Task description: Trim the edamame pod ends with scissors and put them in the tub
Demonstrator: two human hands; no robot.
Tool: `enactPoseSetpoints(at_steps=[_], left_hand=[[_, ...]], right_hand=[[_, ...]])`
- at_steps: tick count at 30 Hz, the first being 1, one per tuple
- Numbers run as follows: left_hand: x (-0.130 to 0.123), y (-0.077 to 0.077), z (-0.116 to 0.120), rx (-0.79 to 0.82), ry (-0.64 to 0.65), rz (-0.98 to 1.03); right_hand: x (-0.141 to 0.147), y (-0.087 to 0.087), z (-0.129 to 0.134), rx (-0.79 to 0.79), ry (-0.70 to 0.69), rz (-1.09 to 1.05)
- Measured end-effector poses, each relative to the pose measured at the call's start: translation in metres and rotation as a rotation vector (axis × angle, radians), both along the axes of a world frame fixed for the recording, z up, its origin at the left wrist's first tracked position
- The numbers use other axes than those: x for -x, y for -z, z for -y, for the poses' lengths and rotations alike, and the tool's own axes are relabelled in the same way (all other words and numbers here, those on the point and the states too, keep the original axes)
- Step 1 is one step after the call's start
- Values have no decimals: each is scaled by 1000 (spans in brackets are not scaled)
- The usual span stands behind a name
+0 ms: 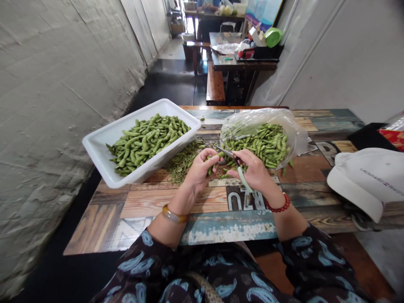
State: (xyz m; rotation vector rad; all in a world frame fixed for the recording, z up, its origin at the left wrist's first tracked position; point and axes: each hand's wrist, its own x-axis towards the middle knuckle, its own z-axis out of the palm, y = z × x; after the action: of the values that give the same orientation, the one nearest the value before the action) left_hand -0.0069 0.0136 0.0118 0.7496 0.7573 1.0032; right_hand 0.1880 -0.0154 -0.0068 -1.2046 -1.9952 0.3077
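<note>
My left hand point(202, 167) pinches a green bean pod point(217, 156) between thumb and fingers. In my right hand point(252, 169) are scissors point(244, 179) with pale green handles, their blades pointing left beside the pod's end. To the left stands a white tray point(110, 179) filled with green pods point(148, 143). Behind my right hand lies a clear plastic bag point(295, 126) holding more pods point(268, 145). A pile of trimmed green scraps point(181, 166) rests between the tray and my left hand.
A white cap point(369, 176) lies on the wood-patterned table point(202, 200) at the right, near a black and red item point(393, 136). Farther off are a second table point(221, 40), a bench point(215, 84) and a person point(207, 5). A rough wall point(63, 84) rises on the left.
</note>
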Motion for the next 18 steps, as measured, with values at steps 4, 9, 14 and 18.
enactPoseSetpoints(at_steps=[4, 9, 14, 18], left_hand=[[-2, 3, 2, -21, 17, -29], [-2, 4, 1, -17, 10, -9], [-4, 7, 2, -48, 48, -12], [-4, 6, 3, -54, 39, -28]], right_hand=[[0, 0, 0, -7, 1, -10], [1, 0, 1, 28, -36, -14], [3, -1, 2, 16, -31, -8], [2, -3, 3, 22, -35, 25]])
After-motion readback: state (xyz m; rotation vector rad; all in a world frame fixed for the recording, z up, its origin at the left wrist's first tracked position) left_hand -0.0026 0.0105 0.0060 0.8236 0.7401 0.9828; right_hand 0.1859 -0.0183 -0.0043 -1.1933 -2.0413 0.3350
